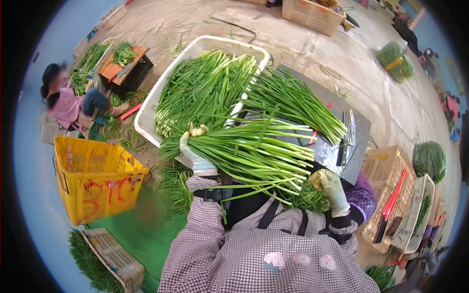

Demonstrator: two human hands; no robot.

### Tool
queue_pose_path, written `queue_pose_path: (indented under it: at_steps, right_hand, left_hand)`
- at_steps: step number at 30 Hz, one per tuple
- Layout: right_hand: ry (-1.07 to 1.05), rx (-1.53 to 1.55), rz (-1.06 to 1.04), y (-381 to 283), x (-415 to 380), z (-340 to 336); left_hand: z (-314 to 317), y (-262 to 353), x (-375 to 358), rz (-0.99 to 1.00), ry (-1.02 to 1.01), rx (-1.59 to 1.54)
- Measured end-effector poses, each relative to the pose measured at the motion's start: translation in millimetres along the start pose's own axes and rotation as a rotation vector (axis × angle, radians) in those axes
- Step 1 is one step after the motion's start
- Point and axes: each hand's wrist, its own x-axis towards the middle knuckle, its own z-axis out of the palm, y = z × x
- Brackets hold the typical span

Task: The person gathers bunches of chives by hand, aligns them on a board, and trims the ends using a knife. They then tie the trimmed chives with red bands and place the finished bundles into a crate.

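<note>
A large bunch of garlic chives point(254, 149) lies across my front, its pale stalk ends pointing right. My gloved left hand point(194, 149) is closed round its leafy end. At the lower right of the stalk ends is my gloved right hand point(326, 184), its fingers curled; what they hold, if anything, is hidden. Just beyond, a second pile of chives point(298, 105) rests on a dark grey board point(359, 127). Knives point(347, 134) lie on the board's right side. A white tub point(146, 115) full of chives stands at the far left of the board.
On the left stand a yellow crate point(97, 183) and a seated person point(73, 105) beside an orange-topped stand point(124, 71). Beige baskets point(391, 171) are at the right, one carrying a red-handled tool point(393, 200). Below left, a tipped basket point(115, 259) adjoins more greens.
</note>
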Motion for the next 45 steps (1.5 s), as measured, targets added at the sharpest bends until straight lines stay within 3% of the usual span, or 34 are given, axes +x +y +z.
queue_pose_path:
  at_steps: [2,4,6,7,10,12,13,16,17,19,20,22,24,26,27,28,30,32,34,36,38,40,43,44,45]
  right_hand:
    - [-0.062,-0.091,-0.326,14,2,13]
    - [-0.065,0.183,-0.137,6,-1,45]
    - [-0.096,0.106,-0.160,-1,8,60]
    - [-0.065,0.350,-0.064,0,11,70]
    - [0.058,0.620,-0.113,-5,14,81]
    - [0.099,0.456,-0.127,-7,15,80]
    - [0.164,0.191,-0.232,-9,13,78]
    - [0.207,0.617,-0.068,-18,13,81]
    - [0.210,0.619,-0.068,-12,14,79]
    - [0.283,0.521,-0.297,12,17,71]
    - [0.267,0.627,-0.370,24,18,64]
    - [0.225,0.631,-0.429,29,12,44]
    - [0.151,0.564,-0.429,30,13,38]
    - [0.081,0.294,-0.312,29,15,48]
    - [0.044,-0.224,-0.374,18,13,42]
    - [0.053,-0.192,-0.363,16,17,53]
    - [0.080,0.177,-0.333,6,31,77]
    - [0.074,0.153,-0.388,-5,26,78]
    - [0.019,0.761,-0.113,-10,28,85]
    - [-0.016,0.793,-0.047,-4,31,83]
    - [-0.085,0.573,-0.013,4,30,78]
    - [-0.084,0.561,-0.007,14,33,79]
    - [-0.042,0.641,-0.081,11,31,82]
    - [-0.050,0.422,-0.232,14,31,77]
    - [-0.087,0.522,-0.157,17,30,76]
  left_hand:
    - [-7,-2,4,-0.004,-0.009,-0.003]
    - [-2,-7,2,-0.012,0.000,0.019]
    - [1,-7,6,-0.019,-0.077,0.034]
    - [7,-9,2,-0.004,-0.029,0.043]
    - [9,-8,3,0.020,-0.016,0.067]
    - [16,-7,-1,0.048,0.013,0.113]
    - [16,-7,-3,0.050,0.019,0.104]
    - [11,-8,-2,0.061,0.006,0.111]
    - [10,-8,-2,0.069,0.022,0.127]
    - [4,-5,2,0.059,0.033,0.148]
    - [-1,-3,4,0.057,0.032,0.150]
    - [-6,-1,7,0.017,0.021,0.141]
    - [-5,-1,8,0.030,0.010,0.134]
    - [0,-6,2,0.023,-0.003,0.135]
    - [6,-10,-2,0.043,0.009,0.154]
    - [12,-13,-5,0.069,0.019,0.170]
    - [14,-12,-4,0.070,0.003,0.185]
    - [11,-6,1,0.062,-0.047,0.163]
    - [10,1,6,0.091,-0.046,0.166]
    - [3,1,9,0.112,-0.031,0.170]
    - [-11,5,15,0.085,-0.076,0.160]
    - [-21,7,21,0.056,-0.093,0.170]
    - [-21,5,21,0.048,-0.083,0.184]
    - [-19,4,22,0.058,-0.073,0.198]
    - [-18,3,21,0.058,-0.073,0.198]
